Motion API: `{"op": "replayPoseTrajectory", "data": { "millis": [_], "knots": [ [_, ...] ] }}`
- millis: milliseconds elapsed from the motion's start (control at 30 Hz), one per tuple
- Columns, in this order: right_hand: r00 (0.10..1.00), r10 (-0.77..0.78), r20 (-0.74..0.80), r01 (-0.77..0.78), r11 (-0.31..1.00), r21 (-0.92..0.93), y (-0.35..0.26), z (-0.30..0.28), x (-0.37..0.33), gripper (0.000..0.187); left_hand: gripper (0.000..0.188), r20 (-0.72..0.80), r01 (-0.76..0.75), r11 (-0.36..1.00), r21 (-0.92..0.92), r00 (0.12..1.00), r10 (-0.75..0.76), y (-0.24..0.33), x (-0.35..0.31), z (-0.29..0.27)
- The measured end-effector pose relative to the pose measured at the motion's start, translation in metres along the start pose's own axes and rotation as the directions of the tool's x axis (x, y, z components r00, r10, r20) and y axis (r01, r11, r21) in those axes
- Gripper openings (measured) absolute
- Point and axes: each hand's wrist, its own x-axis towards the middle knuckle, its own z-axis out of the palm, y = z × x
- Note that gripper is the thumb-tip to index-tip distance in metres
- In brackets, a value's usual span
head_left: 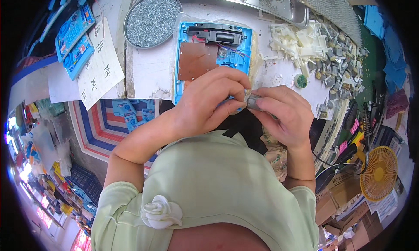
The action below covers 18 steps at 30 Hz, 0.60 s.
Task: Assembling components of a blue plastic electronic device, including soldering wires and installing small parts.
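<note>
My two hands meet at the near edge of the table, in front of a blue plastic housing [177,83]. The thumb and fingers of my right hand [286,113] grip a small grey metal part [253,102], which looks like a little motor. My left hand [209,100] pinches at the left end of that part; whatever sits between its fingertips is too small to make out. Inside the open housing lie a brown board [197,61], a black plastic module [216,35] and thin red and blue wires. My left wrist covers the housing's near side.
A round tray [125,24] of small metal screws stands beyond the housing, near a steel tray [262,4]. White plastic pieces [305,41] and loose grey metal parts [342,63] cover the right side. A green-rimmed round piece [300,80], a handwritten sheet [102,67] and blue panels [74,37] lie around.
</note>
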Motion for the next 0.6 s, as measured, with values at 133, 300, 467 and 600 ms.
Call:
{"op": "replayPoseTrajectory", "data": {
  "millis": [133, 300, 467, 600],
  "knots": [
    [1.0, 0.01, -0.008, -0.01, 1.0, -0.012, -0.002, 0.003, -0.003, 0.039, 0.024, -0.063, -0.02, 0.995, 0.101, 0.998, 0.027, -0.001, -0.004, 0.005],
    [0.997, 0.082, -0.013, -0.083, 0.996, -0.014, 0.0, 0.003, -0.01, 0.037, 0.028, -0.038, 0.124, 0.991, 0.044, 0.992, -0.122, -0.001, -0.008, -0.004],
    [0.973, 0.195, -0.124, -0.203, 0.978, -0.056, 0.011, -0.009, -0.021, 0.034, 0.037, -0.107, 0.084, 0.932, 0.352, 0.993, -0.049, -0.021, 0.019, -0.023],
    [0.873, 0.374, -0.311, -0.352, 0.927, 0.129, 0.027, -0.008, -0.025, 0.035, 0.033, 0.052, -0.132, 0.783, 0.607, 0.991, 0.127, -0.039, 0.039, -0.021]
  ]
}}
